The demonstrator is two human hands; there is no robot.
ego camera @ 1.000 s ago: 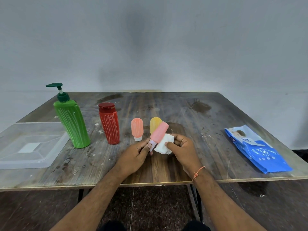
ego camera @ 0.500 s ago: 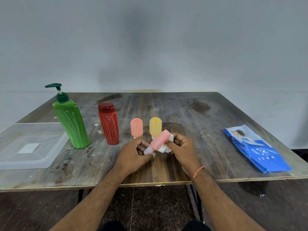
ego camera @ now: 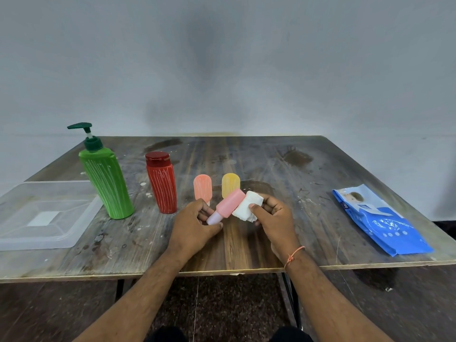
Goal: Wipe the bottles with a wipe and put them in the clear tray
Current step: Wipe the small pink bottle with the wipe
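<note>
My left hand (ego camera: pixel 195 224) pinches the pale cap end of a small pink bottle (ego camera: pixel 228 204), held tilted above the table. My right hand (ego camera: pixel 274 217) grips a crumpled white wipe (ego camera: pixel 246 206) pressed against the bottle's right side. Behind them stand a small salmon bottle (ego camera: pixel 202 187) and a small yellow bottle (ego camera: pixel 230 185). Further left are a red bottle (ego camera: pixel 161 183) and a green pump bottle (ego camera: pixel 106 180), both streaked with white marks. The clear tray (ego camera: pixel 14 238) sits at the table's left edge with nothing in it.
A blue pack of wipes (ego camera: pixel 377 219) lies at the right side of the wooden table (ego camera: pixel 283 169). The table's front edge runs just below my wrists. A plain wall rises behind the table.
The pink bottle has tilted lower, its cap end now between my left fingers. The wipe has shifted from under the bottle to its right side. The other bottles have not moved.
</note>
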